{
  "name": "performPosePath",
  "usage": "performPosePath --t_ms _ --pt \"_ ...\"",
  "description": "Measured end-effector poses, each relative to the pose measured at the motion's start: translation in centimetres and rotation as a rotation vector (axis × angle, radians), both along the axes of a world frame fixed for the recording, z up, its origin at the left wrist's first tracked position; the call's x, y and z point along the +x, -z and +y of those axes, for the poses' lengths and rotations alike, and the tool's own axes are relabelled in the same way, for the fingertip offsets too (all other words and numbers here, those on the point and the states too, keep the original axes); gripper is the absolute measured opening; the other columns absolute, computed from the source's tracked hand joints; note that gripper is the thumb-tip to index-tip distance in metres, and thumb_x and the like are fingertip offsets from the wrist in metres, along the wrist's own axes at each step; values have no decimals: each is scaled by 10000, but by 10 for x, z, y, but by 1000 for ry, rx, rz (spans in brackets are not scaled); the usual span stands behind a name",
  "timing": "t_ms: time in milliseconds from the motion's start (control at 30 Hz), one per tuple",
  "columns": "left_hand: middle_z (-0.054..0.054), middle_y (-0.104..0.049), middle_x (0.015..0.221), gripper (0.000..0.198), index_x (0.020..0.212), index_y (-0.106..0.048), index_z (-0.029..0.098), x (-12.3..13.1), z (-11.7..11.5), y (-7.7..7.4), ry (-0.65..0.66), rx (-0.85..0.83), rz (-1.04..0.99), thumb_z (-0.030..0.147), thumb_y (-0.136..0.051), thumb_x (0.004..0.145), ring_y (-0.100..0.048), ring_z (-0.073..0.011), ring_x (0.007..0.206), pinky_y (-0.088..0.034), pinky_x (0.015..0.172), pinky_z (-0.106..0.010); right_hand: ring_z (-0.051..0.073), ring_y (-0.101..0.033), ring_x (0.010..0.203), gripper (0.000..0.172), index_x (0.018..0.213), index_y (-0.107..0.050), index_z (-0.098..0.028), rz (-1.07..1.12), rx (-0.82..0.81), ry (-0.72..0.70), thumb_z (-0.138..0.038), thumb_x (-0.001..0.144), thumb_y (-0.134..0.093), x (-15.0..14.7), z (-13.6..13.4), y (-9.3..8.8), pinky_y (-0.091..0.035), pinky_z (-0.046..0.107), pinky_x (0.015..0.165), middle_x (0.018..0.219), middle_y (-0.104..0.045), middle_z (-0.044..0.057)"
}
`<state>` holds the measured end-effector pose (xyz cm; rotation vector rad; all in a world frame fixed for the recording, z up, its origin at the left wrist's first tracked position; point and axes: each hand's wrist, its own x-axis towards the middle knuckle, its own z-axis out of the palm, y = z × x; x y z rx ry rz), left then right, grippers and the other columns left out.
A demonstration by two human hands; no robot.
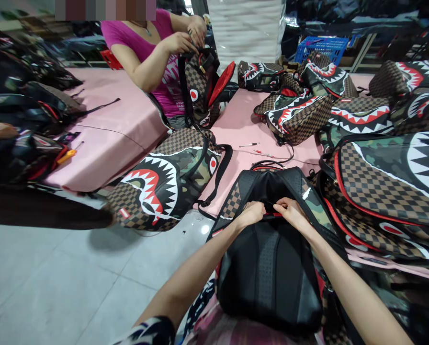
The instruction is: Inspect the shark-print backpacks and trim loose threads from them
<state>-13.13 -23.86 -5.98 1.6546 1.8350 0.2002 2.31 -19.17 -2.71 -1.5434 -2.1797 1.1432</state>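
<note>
Left hand [252, 213] and right hand [289, 211] pinched closed side by side on the upper seam of a black backpack [268, 273], backpack lay back-panel up at the pink table [236, 125] edge, shark-print bag [160, 187] just left, pens [249, 144] beyond, co-worker's hands [186, 40] on another bag.

Your left hand [252, 213] and right hand [289, 211] pinch the black backpack [268, 258] on the pink table [236, 124].

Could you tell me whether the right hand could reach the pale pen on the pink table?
Probably yes: the right hand grips the black backpack, and the pale pen lies on bare pink table just beyond it, with nothing tall between.
</note>
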Motion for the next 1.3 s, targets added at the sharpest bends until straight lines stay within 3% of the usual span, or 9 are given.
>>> performPosePath --t_ms 200,533,733,1300 --pt "-123 -630 955 245 915 -583 137 2 -8 -6 -62 54 43 66 -422 744 -597 -228 917 -418 755 -277 149 -595 625 137 679 -668 -192 -140 28 -60 -268 730 -566 -1 -4 -9 -380 222 538 658 -664 10" --pt "-112 -621 929 240 905 -568 123 1 -9 -9 -147 99 1 49 -387 765 -587 -199 900 -419 756 -265 152 -608 633 110 689 -722 -250 -309 45 -189 -301 692 -624 -1 1 -7 -331 220 502 608 -653 -10" --pt "-99 -621 913 228 900 -563 134 0 -7 -1 -197 123 -40 43 -401 769 -586 -185 903 -420 763 -253 169 -620 686 122 703 -724 -256 -377 59 -204 -310 691 -615 -6 3 -6 -346 226 518 642 -664 4" --pt "-103 -620 899 190 866 -564 131 -2 -5 1 -220 150 -87 59 -407 787 -585 -183 875 -418 760 -257 171 -631 706 115 667 -708 -282 -436 7 -184 -360 642 -627 -15 13 1 -342 230 526 661 -672 -25"
